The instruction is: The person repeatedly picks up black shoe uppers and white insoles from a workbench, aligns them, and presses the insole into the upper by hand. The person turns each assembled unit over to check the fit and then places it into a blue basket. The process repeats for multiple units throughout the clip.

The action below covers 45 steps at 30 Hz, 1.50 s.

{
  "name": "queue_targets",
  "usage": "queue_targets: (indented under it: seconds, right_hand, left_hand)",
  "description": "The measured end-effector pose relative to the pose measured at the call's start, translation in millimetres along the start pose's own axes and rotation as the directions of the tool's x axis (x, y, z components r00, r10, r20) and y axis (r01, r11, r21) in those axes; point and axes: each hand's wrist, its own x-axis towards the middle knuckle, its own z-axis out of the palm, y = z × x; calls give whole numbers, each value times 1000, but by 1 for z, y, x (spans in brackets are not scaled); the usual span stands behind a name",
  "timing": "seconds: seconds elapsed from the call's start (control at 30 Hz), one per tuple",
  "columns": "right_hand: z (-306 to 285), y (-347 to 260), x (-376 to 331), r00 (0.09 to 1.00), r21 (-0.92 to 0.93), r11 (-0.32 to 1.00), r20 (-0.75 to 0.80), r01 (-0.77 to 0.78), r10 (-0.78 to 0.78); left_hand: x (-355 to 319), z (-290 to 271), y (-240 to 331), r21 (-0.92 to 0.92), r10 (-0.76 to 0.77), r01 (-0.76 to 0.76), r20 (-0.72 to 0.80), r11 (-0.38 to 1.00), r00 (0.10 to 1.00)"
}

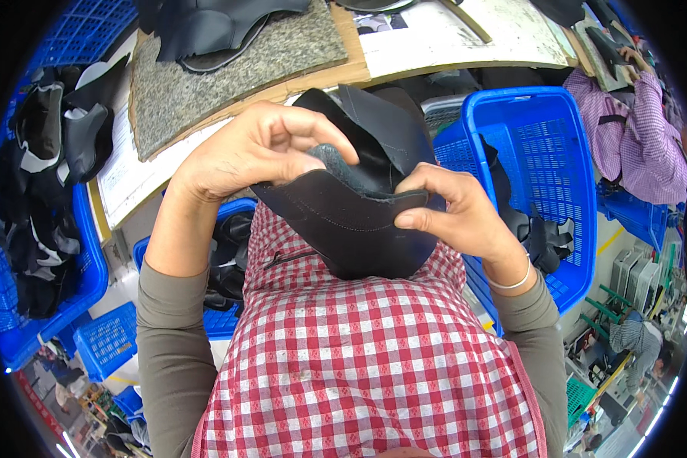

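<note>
A black leather shoe upper point(343, 229) is held up in front of my checked apron, its stitched edge facing me. My left hand point(263, 149) pinches the upper's rim at the left, its thumb and fingers closed beside a dark grey fuzzy lining piece point(332, 162). On the other side my right hand point(454, 210) grips the same rim between thumb and curled fingers. The opening between the hands shows a dark, shiny inside. Farther back, more of the black leather rises behind my fingers.
A worktable with a grey speckled board point(244, 72) stands ahead, with more black leather pieces point(210, 30) on it. Blue baskets of black parts stand at the left point(91, 267) and right point(580, 252). A person in a purple checked shirt point(653, 145) works at far right.
</note>
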Motion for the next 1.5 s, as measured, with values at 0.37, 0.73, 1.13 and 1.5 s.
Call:
queue_targets:
  seconds: [0.37, 0.73, 1.13, 1.5]
  right_hand:
    - [8, 32, 50, 996, -219, 975, -86, -46, 27]
    - [12, 33, 69, 988, -29, 999, 144, -43, 47]
    - [3, 30, 57, 994, -223, 972, 63, -71, 87]
    - [14, 3, 69, 996, -281, 957, 60, 74, -60]
  left_hand:
    - [24, -2, -8, 170, -140, 159, -122, 973, 983]
    - [15, -6, -11, 223, -106, 107, -19, 969, 994]
    - [16, 17, -9, 104, -87, 109, -202, 989, 976]
    - [-2, 48, -10, 281, 1, 134, -434, 950, 901]
